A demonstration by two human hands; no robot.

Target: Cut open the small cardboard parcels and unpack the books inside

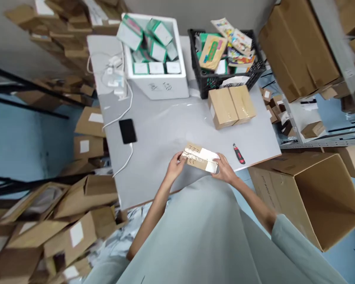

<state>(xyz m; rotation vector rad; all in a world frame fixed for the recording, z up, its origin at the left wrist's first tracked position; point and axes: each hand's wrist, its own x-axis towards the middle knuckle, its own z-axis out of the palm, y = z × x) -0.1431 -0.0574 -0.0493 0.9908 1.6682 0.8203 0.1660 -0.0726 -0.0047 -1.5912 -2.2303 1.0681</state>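
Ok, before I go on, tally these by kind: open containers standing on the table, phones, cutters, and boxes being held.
Open containers: 2, the white bin and the black crate
Phone: 1
Cutter: 1
Held box: 1, between left hand and right hand
Total: 5

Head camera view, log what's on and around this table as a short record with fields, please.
Left hand: grips one end of a small brown cardboard box with shiny tape
Right hand: grips its other end, by a white patch
Tabletop left: black rectangular phone
Tabletop right: red-and-black box cutter
Far side: white foam bin holding green-and-white cartons; black plastic crate holding colourful packets
Beside table, right: large open brown cardboard box
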